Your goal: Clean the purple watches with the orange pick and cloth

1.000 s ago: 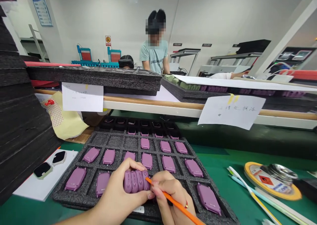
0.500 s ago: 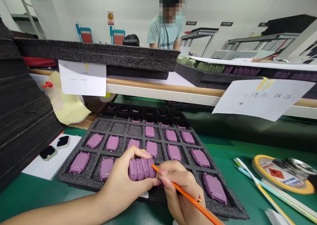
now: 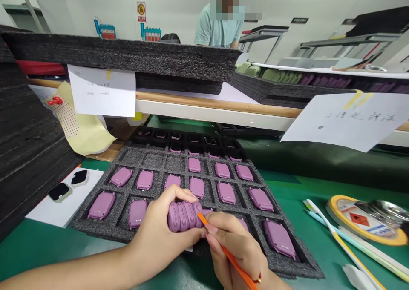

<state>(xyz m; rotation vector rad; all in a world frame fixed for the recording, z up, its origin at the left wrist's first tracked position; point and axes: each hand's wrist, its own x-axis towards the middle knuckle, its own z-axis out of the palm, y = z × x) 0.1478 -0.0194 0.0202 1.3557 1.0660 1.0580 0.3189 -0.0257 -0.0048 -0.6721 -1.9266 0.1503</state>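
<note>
My left hand is closed round a row of several purple watch cases, pressed side by side with their narrow edges facing me. In my right hand is a thin orange stick, gripped like a pen. Its tip meets, or lies very close to, the rightmost case of the row. Below both hands lies a black foam tray with square compartments, many holding a purple watch case. Part of the tray's near side is hidden by my hands.
On the right are a round yellow-rimmed tin, a toothbrush and a metal dispenser top. Two watches lie on white paper at left. Beyond the tray runs a shelf bearing black foam trays; a person in a light shirt is behind it.
The camera view has tilted down slightly, so the background sits higher. My left hand still grips the purple row; the orange stick has shifted slightly, its tip still at the rightmost case.
</note>
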